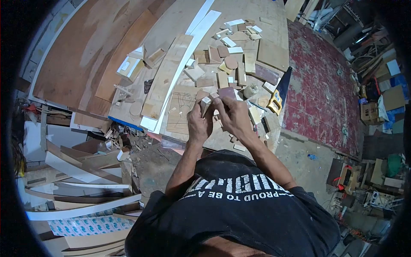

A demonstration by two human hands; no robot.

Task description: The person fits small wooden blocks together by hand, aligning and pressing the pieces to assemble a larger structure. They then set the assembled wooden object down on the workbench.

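Just in front of my chest, my left hand is closed around a small wooden block, whose pale end points up between thumb and fingers. My right hand is beside it, fingertips pinched together close to the block; whatever they hold is hidden. Behind the fingers, a dark reddish-brown flat piece lies among the wood offcuts. A board with pencil lines lies to the left of my left hand. Both hands are over the near part of the plywood worktable.
A handsaw with a yellow handle lies at the table's right edge, near a glass-like jar. Several wood offcuts cover the middle. Long white strips run along the left. A red worn panel is to the right.
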